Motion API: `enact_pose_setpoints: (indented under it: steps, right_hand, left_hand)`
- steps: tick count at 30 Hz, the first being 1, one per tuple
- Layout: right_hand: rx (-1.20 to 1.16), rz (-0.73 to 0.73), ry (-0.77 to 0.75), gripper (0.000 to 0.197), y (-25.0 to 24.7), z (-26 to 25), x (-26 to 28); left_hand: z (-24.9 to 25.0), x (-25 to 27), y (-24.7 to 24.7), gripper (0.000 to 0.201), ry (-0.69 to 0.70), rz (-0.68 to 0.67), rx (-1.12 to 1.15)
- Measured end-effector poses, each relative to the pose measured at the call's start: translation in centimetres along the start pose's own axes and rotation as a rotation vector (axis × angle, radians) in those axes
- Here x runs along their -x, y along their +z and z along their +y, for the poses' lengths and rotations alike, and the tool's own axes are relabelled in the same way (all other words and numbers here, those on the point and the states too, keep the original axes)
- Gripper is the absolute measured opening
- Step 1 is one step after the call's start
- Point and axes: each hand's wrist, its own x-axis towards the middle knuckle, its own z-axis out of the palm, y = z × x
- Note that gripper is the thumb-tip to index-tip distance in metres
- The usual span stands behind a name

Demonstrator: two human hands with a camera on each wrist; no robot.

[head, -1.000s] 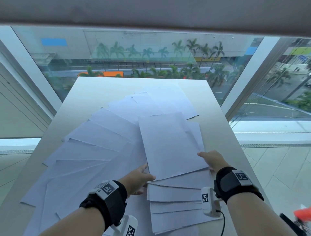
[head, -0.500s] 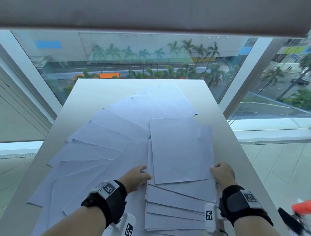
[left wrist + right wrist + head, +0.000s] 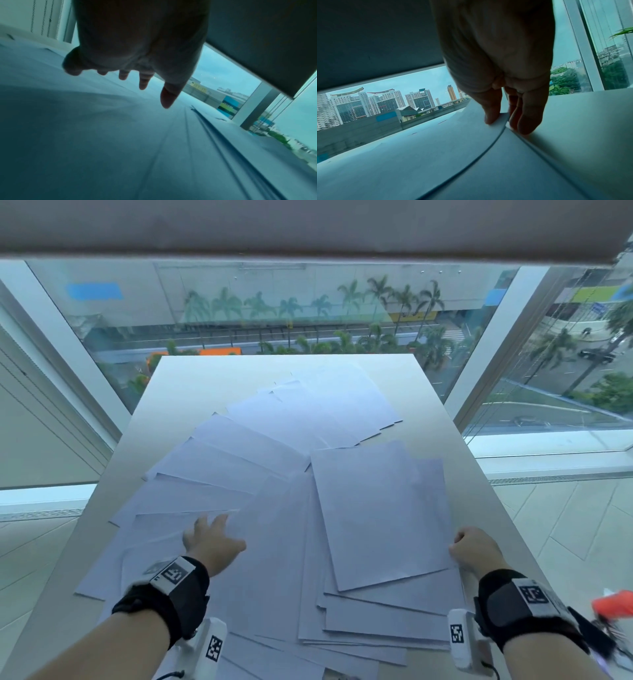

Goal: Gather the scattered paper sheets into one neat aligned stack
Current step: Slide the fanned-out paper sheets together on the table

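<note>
Fanning across the table (image 3: pixel 442 412), white paper sheets (image 3: pixel 260 460) overlap unevenly.

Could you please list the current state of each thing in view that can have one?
Fanned sheets: spread overlapping across the table, not aligned.
Top sheet: flat on the right-hand pile, askew.
Left hand: fingers spread, over the fanned sheets.
Right hand: grip pinching the top sheet's edge.
Window blind: partly lowered.

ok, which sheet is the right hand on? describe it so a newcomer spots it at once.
On the white table by the window, find the sheets piled near the right edge. The top sheet lies uppermost there, its near right corner pinched by the right hand. Unlike its neighbours, nothing overlaps it.
</note>
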Motion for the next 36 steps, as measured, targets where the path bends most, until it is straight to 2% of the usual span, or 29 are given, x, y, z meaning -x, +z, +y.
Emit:
enact_pose_setpoints:
  steps: [1, 2, 3, 4, 5, 10, 12, 16, 20, 23, 25, 27, 29, 31, 33, 36]
  right_hand:
    - [-0.029, -0.030, 0.006, 0.010, 0.1, -0.8, 0.6]
    - [-0.044, -0.056, 0.012, 0.014, 0.4, -1.1, 0.9]
    - [-0.053, -0.080, 0.025, 0.042, 1.0, -1.4, 1.0]
    - [-0.047, -0.099, 0.050, 0.060, 1.4, -1.8, 1.7]
    - [-0.050, -0.096, 0.066, 0.069, 1.8, -2.1, 2.3]
    - [-0.042, -0.138, 0.001, 0.070, 4.3, -2.4, 5.7]
    - [-0.022, -0.160, -0.052, 0.073, 5.5, -2.4, 7.2]
    - [0.025, -0.186, -0.148, 0.066, 7.3, -2.1, 10.1]
    - [-0.099, -0.157, -0.185, 0.041, 6.0, -2.1, 10.1]
    - [-0.240, -0.117, -0.088, 0.043, 4.4, -2.3, 7.5]
    - [-0.473, -0.153, 0.034, 0.045, 3.5, -2.8, 6.5]
    - [-0.658, -0.209, 0.109, 0.032, 2.9, -3.5, 6.4]
    - [-0.604, -0.250, 0.110, 0.026, 3.1, -4.1, 6.8]
    - [-0.414, -0.247, 0.046, 0.020, 4.2, -4.5, 7.4]
    - [-0.228, -0.246, -0.039, 0.018, 5.6, -4.3, 8.1]
    - [-0.167, -0.298, -0.121, 0.013, 6.7, -3.8, 9.5]
  left_hand:
    - [-0.4, 0.0, 0.2, 0.099, -0.002, -0.046, -0.056]
    - [-0.6, 0.1, 0.4, 0.101, 0.005, -0.085, -0.094]
    - [-0.7, 0.3, 0.5, 0.102, 0.029, -0.109, -0.122]
    - [-0.6, 0.6, 0.5, 0.100, 0.055, -0.124, -0.135]
    - [-0.5, 0.8, 0.5, 0.098, 0.089, -0.136, -0.133]
    - [-0.9, 1.3, -0.1, 0.095, 0.205, -0.234, 0.065]
    - [-1.1, 1.3, 0.1, 0.092, 0.231, -0.240, 0.061]
    - [-1.1, 1.3, 0.8, 0.072, 0.268, -0.222, 0.076]
    - [-1.1, 1.7, 0.9, 0.063, 0.291, -0.201, 0.088]
    - [-1.3, 2.1, 0.6, 0.061, 0.281, -0.179, 0.078]
    - [-1.3, 2.3, 0.6, 0.057, 0.257, -0.143, 0.068]
    - [-0.9, 2.7, 0.6, 0.055, 0.233, -0.128, 0.059]
    - [-0.4, 3.1, 0.8, 0.055, 0.214, -0.145, 0.046]
    - [0.1, 3.3, 0.8, 0.046, 0.201, -0.160, 0.051]
    - [0.4, 3.2, 0.8, 0.046, 0.190, -0.156, 0.056]
    - [0.7, 2.9, 0.7, 0.048, 0.160, -0.106, 0.042]
